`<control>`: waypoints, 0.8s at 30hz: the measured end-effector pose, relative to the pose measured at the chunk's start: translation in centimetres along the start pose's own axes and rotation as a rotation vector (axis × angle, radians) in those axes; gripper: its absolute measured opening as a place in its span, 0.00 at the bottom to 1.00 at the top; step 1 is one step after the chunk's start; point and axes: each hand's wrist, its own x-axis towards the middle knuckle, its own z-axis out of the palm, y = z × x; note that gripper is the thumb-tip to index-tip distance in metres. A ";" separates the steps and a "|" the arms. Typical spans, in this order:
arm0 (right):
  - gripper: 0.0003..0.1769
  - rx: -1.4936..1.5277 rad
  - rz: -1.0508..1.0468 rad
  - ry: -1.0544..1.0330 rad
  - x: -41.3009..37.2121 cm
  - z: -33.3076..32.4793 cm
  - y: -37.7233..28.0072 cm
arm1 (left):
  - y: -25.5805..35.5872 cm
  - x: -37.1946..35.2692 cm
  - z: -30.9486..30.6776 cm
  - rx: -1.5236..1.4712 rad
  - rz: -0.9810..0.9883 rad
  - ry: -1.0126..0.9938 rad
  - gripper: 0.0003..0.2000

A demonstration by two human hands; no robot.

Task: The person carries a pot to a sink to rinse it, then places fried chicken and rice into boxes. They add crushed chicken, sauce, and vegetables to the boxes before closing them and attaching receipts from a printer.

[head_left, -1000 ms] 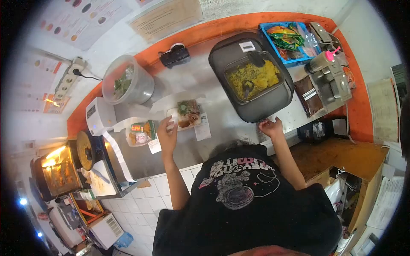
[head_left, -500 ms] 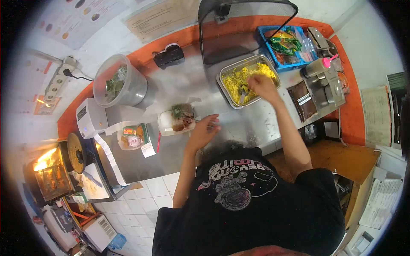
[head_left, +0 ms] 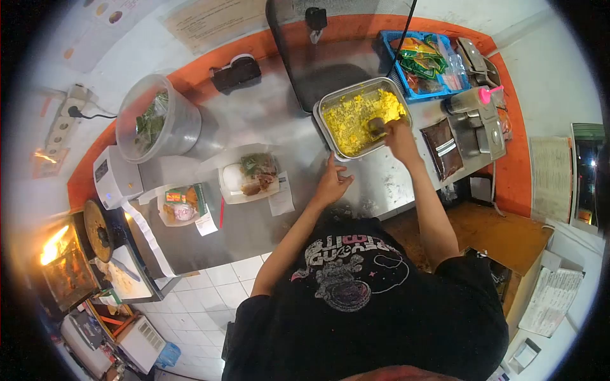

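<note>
A metal tray of crumbly yellow food that looks like scrambled egg stands on the steel counter. My right hand is closed around the handle of a spoon, whose bowl rests in the food toward the tray's right side. At the tray's near left corner, my left hand has its index finger stretched to the rim, the fingers apart and holding nothing. To the left sits an opened takeaway box with white rice, green leaves and browned meat.
Farther left are a second takeaway box with packets, a receipt printer and a clear bucket of greens. A blue basket of packets, a squeeze bottle and a dark pouch lie right. Flames burn far left.
My right hand has taken hold of the spoon in the tray. My left hand has moved right, from beside the takeaway box to the tray's corner. The camera view has shifted.
</note>
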 end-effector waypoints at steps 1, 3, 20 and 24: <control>0.13 -0.074 0.005 0.142 0.0 -0.6 0.2 | 0.0 0.2 -0.1 -0.014 0.031 0.021 0.46; 0.14 -0.151 0.013 0.283 -0.1 -0.7 0.6 | 0.3 0.7 -0.2 -0.030 0.060 0.038 0.45; 0.10 0.040 -0.187 -0.235 -2.6 4.6 -8.0 | 1.6 2.2 -0.4 -0.079 0.034 -0.038 0.46; 0.07 0.197 -0.244 -0.283 -2.3 3.7 -6.9 | 1.3 2.4 -0.3 -0.058 0.034 -0.022 0.46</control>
